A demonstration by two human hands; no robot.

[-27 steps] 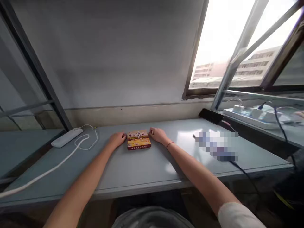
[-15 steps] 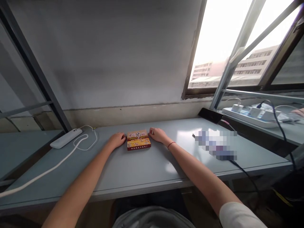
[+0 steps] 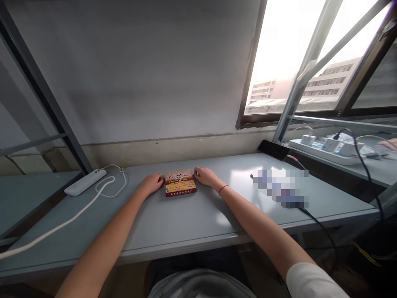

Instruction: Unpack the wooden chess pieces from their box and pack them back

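A Chinese chess box (image 3: 180,183), red and yellow with printed characters on its lid, lies flat and closed on the grey-blue desk (image 3: 186,225). My left hand (image 3: 153,183) rests on the desktop just left of the box, fingers curled in with nothing visible in them. On the other side, my right hand (image 3: 206,176) lies close to the box's upper right corner, also loosely closed. Whether its fingers touch the box edge I cannot tell. A red cord circles my right wrist.
A white power strip (image 3: 85,182) with a thick white cable lies at the left. At the right are a blurred-out object (image 3: 281,188), a black cable (image 3: 319,223) and a dark flat object (image 3: 274,150). Another white power strip (image 3: 325,151) holds several plugs beyond the metal frame.
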